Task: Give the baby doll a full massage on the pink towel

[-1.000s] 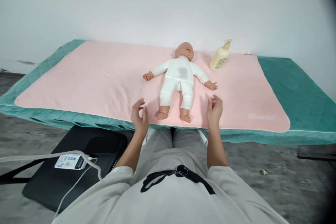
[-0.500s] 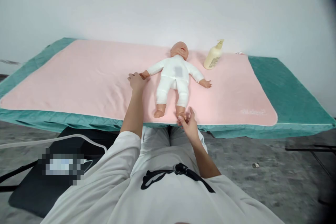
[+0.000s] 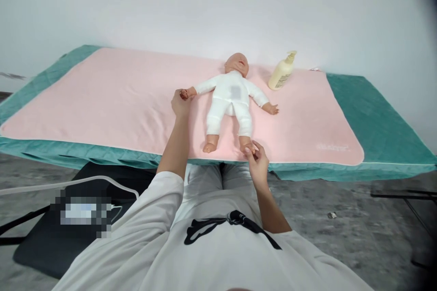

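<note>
A baby doll (image 3: pixel 229 97) in a white suit lies on its back on the pink mat (image 3: pixel 102 100), head toward the wall. My left hand (image 3: pixel 179 103) is closed around the doll's small hand on the left, and part of that small hand is hidden by my fingers. At the mat's front edge, my right hand (image 3: pixel 258 163) pinches the toes of the doll's right-side foot between thumb and fingers. The doll's other foot and other arm rest untouched on the mat.
A cream pump bottle (image 3: pixel 282 73) stands on the mat to the right of the doll's head. Green cloth (image 3: pixel 378 109) covers the table under the mat, against a white wall. A black chair (image 3: pixel 44 250) with a pale cable over it is at lower left.
My left hand's fingers, spread beside the doll's hand before, have closed around it. My right hand has shifted right with the doll's foot, its raised index finger now curled in.
</note>
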`<state>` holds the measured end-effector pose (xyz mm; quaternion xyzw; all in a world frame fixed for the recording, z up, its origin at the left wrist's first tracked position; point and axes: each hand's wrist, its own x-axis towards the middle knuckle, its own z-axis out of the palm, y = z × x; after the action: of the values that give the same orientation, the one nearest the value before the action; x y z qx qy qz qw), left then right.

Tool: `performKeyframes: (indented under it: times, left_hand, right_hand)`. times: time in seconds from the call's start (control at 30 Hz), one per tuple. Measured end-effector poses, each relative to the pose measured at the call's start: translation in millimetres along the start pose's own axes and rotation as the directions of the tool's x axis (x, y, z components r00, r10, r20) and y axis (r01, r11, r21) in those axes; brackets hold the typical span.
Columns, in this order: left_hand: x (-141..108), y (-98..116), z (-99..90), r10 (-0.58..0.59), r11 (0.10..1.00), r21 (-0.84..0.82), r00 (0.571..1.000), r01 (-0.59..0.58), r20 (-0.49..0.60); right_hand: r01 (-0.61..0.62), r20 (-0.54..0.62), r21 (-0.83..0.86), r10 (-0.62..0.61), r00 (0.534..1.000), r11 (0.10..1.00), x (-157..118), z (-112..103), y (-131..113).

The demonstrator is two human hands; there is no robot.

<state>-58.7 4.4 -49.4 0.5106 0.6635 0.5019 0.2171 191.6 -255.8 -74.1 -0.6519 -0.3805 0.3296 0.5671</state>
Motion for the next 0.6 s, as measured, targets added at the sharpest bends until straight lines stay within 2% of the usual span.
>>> performKeyframes:
  times: [0.17, 0.43, 0.53, 0.6]
  left_hand:
    - [1, -2, 4.5, -0.009, 0.993, -0.119, 0.999, 0.003, -0.053]
    - [10, -14, 11.2, -0.011, 0.980, -0.199, 0.998, -0.001, -0.062]
    - [14, -18, 14.1, 0.002, 0.968, -0.250, 0.998, -0.019, -0.066]
    - [15, -19, 15.1, 0.026, 0.957, -0.288, 0.998, -0.041, -0.057]
  right_hand:
    - [0.053, -0.101, 0.153, -0.038, 0.994, 0.987, 4, 1, 0]
    - [-0.114, -0.090, 0.424, 0.167, 0.982, 0.898, 1, 10, 1]
    - [-0.164, -0.095, 0.472, 0.235, 0.967, 0.866, -1, 13, 1]
    - [-0.159, -0.116, 0.467, 0.239, 0.964, 0.870, -2, 16, 1]
